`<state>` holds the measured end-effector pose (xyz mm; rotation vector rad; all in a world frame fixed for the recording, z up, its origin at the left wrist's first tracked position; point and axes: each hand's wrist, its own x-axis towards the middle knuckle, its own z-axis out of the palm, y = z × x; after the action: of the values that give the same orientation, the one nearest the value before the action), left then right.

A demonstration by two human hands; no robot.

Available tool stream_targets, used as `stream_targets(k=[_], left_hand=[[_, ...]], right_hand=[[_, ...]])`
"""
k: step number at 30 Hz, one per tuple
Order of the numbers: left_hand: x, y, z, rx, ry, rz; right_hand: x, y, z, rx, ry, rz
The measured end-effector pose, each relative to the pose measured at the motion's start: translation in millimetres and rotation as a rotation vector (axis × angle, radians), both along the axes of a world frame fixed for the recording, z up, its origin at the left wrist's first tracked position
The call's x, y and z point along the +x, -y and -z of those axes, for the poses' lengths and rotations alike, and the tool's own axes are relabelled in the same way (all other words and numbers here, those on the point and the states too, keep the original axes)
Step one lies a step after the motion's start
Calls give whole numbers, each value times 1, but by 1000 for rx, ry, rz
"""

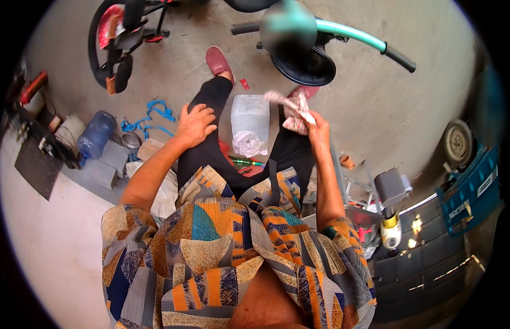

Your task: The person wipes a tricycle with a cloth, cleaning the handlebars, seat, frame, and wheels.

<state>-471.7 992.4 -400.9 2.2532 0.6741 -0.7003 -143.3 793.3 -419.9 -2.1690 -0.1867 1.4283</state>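
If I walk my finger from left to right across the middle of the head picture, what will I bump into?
Blue plastic bottle, blue strap, left hand, pale boxy object, red-and-white cloth, right hand, small orange-brown pot, wheel.

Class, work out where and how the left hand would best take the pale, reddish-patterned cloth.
The patterned cloth is probably best pinched at its loose left end, coming from the left: that end sticks out freely, though blurred, while the right hand grips the opposite side. The left hand rests on the leg.
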Motion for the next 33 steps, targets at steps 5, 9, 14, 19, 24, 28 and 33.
stream_targets(k=[5, 9, 14, 19, 24, 28, 33], left_hand=[[51, -34, -22, 79, 0, -23], [87, -47, -47, 100, -16, 86], [119, -62, -80, 32, -5, 243], [128, -79, -135, -29, 69, 305], [129, -93, -160, 38, 80, 369], [128, -91, -153, 126, 91, 356], [117, -82, -150, 325, 77, 374]], right_hand=[[31, 15, 65, 95, 8, 41], [57, -1, 60, 93, -74, 114], [91, -9, 25, 49, -45, 33], [114, -23, -61, 203, 251, -238], [136, -25, -109, 240, 320, -330], [141, -21, -108, 293, 407, -336], [140, -18, -106, 328, 550, -347]])
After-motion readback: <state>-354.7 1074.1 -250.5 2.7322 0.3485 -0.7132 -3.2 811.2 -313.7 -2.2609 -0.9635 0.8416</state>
